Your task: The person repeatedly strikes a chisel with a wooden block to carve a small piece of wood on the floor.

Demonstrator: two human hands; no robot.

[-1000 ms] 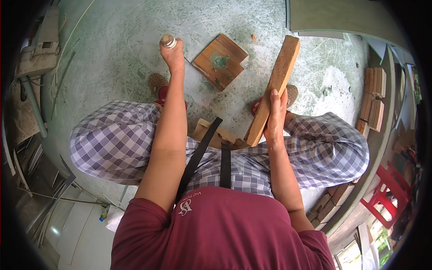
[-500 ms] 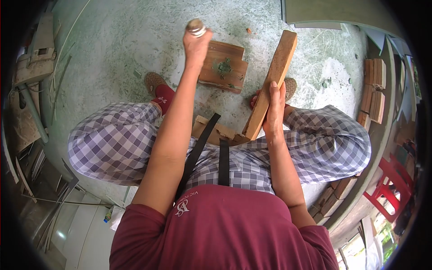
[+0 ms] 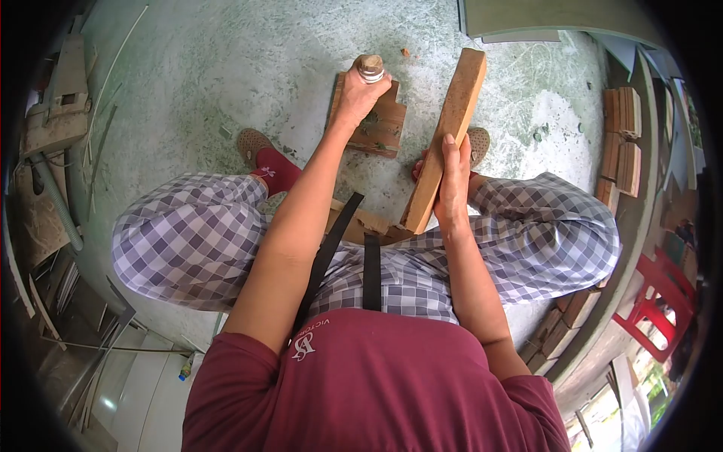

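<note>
My left hand [image 3: 363,96] is closed round a wooden-handled tool [image 3: 370,66], seen end-on with a pale band below its rounded top. Its lower end is hidden by the hand. Under and beside that hand lies a flat brown wooden board [image 3: 385,124] on the floor; the green bits on it are mostly covered from sight. My right hand [image 3: 453,177] grips a long squared wooden bar [image 3: 449,135]. The bar slants, its far end up and to the right, its near end close to my lap.
Stacked wooden pieces [image 3: 623,139] line the right wall near a red plastic chair [image 3: 657,305]. A grey panel [image 3: 557,16] is at the upper right. At left are a dusty machine part [image 3: 56,124] and thin strips. My sandalled feet flank the board.
My left hand has moved right and slightly down with the tool, from the board's left edge to over its middle. The bar in my right hand has shifted slightly left in view.
</note>
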